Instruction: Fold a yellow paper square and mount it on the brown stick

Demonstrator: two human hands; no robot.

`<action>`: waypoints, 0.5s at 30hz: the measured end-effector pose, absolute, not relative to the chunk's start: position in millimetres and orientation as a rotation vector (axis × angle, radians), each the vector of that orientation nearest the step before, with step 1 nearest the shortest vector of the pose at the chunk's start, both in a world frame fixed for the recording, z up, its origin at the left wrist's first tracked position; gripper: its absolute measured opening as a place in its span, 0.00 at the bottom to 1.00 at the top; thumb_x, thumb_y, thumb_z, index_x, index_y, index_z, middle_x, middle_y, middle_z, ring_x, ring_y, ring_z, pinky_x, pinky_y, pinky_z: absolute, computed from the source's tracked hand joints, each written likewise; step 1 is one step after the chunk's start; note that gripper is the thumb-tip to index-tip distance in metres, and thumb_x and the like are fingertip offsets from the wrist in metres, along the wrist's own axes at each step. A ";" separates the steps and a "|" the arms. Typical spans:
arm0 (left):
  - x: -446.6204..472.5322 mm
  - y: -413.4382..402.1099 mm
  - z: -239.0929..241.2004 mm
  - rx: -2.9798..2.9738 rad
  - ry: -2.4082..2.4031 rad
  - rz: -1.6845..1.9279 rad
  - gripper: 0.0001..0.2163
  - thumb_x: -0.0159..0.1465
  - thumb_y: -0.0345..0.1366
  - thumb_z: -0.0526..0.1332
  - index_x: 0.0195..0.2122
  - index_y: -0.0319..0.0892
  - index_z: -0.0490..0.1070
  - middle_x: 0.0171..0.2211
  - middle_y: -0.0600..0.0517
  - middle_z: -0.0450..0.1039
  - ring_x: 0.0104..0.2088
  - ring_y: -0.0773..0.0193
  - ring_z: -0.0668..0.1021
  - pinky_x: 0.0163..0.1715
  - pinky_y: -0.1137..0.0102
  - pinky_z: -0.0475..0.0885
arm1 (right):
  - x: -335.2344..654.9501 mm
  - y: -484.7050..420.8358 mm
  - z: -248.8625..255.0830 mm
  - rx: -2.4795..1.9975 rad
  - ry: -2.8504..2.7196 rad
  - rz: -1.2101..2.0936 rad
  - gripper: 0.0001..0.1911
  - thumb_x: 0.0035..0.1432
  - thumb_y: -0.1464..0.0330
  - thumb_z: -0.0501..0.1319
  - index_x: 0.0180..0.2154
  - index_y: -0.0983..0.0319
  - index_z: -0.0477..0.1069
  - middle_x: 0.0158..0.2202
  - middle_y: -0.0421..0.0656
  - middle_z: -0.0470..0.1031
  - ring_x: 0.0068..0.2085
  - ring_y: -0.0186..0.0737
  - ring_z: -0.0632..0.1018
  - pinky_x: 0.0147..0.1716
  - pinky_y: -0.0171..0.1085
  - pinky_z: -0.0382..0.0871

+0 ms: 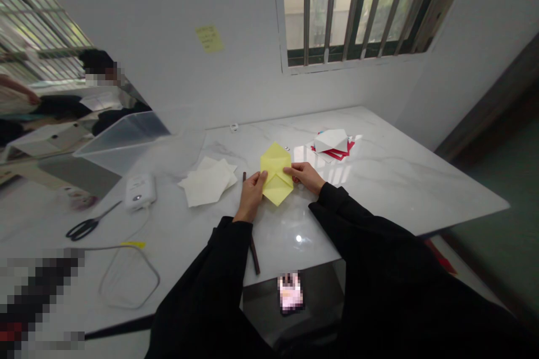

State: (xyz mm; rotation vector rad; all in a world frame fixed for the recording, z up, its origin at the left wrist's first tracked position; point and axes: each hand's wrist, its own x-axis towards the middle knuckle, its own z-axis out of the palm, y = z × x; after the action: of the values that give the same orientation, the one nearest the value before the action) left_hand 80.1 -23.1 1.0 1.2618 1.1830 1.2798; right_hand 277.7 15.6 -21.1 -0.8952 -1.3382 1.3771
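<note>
A yellow paper envelope [277, 164], its side flaps folded in and its top and bottom points spread out, is held up over the white table. My left hand [252, 193] pinches its left edge, thumb on the front. On the opposite edge, the thumb and fingers of my right hand [307, 175] grip the paper near the side fold. Just left of my left hand lies a stack of cream paper sheets [208, 180]. A dark thin stick [254, 255] runs partly hidden beneath my left hand and sleeve.
Folded white and red papers [332, 141] are piled at the back right of the marble-patterned table [379, 190]. Black scissors [86, 228], a white power strip [140, 192] and a looped cable [158, 277] lie left. A phone [290, 293] is below the table edge. A person [101, 67] sits far left.
</note>
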 end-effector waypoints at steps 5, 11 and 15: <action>81.8 -23.7 3.6 1.266 1.188 1.226 0.24 0.55 0.61 0.71 0.35 0.42 0.76 0.31 0.53 0.81 0.31 0.58 0.79 0.38 0.61 0.77 | 277.3 15.3 -19.3 -0.904 -1.345 1.388 0.26 0.49 0.48 0.73 0.32 0.66 0.80 0.21 0.36 0.66 0.23 0.30 0.62 0.24 0.34 0.52; 81.1 -22.5 2.6 1.259 1.203 1.238 0.23 0.55 0.59 0.70 0.36 0.43 0.76 0.32 0.52 0.81 0.32 0.55 0.80 0.42 0.56 0.78 | 278.1 16.3 -21.7 -0.922 -1.406 1.377 0.26 0.51 0.50 0.72 0.37 0.67 0.81 0.22 0.37 0.67 0.24 0.30 0.62 0.24 0.33 0.52; 80.5 -22.3 2.2 1.261 1.204 1.233 0.24 0.55 0.59 0.71 0.37 0.42 0.77 0.33 0.50 0.81 0.32 0.55 0.80 0.41 0.57 0.78 | 278.3 16.7 -21.2 -0.949 -1.438 1.379 0.26 0.51 0.50 0.72 0.37 0.68 0.81 0.21 0.37 0.67 0.24 0.30 0.62 0.24 0.34 0.50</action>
State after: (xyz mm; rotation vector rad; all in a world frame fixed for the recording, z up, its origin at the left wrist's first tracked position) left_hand 80.5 -22.3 2.2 1.2614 1.2044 1.2335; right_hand 278.3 16.7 -21.2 -0.9485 -1.4383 1.3795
